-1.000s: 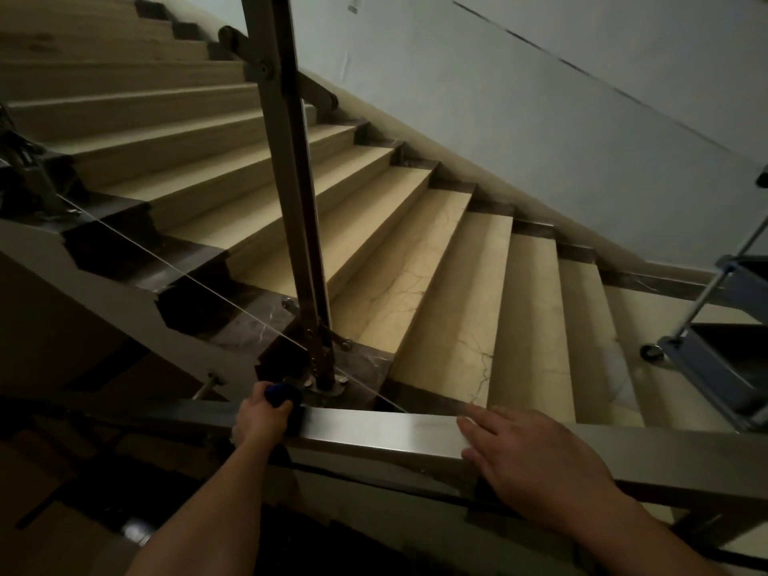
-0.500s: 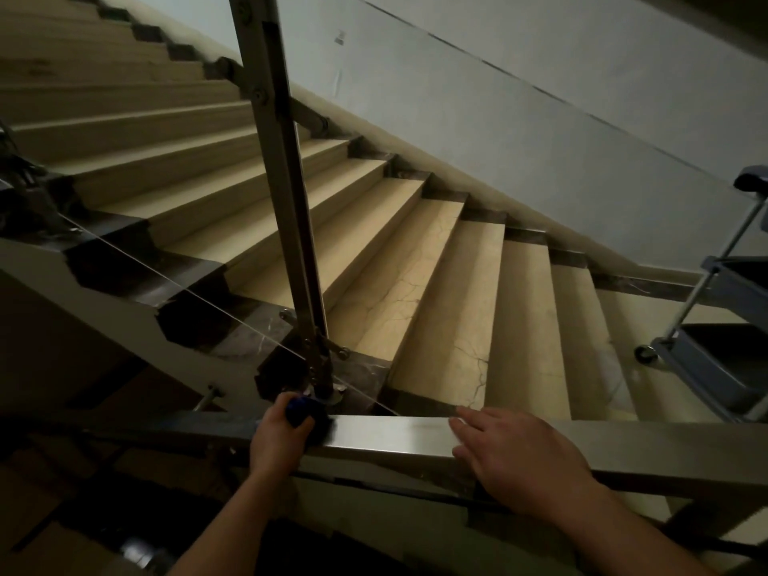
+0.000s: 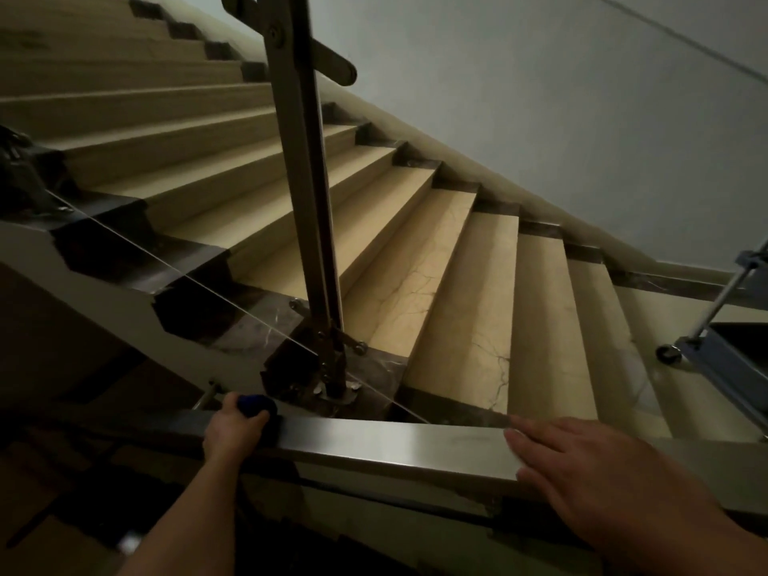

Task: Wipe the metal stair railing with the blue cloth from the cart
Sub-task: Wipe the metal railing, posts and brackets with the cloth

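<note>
A flat brushed-metal handrail (image 3: 399, 444) runs across the bottom of the view. My left hand (image 3: 232, 430) is shut on a bunched blue cloth (image 3: 255, 405) and presses it onto the rail's left, darker stretch. Only a small part of the cloth shows above my fingers. My right hand (image 3: 594, 480) lies flat on the rail to the right, fingers together and pointing left, holding nothing.
A metal baluster post (image 3: 307, 209) rises from a dark marble base just behind the rail. Beige marble steps (image 3: 461, 309) climb to the upper left. A thin cable crosses diagonally. A blue wheeled cart (image 3: 731, 351) stands at the right edge. A grey wall fills the upper right.
My left hand slid the cloth a little to the right along the rail, then stayed near the post's base. My right hand has kept its place on the rail while the view shifted.
</note>
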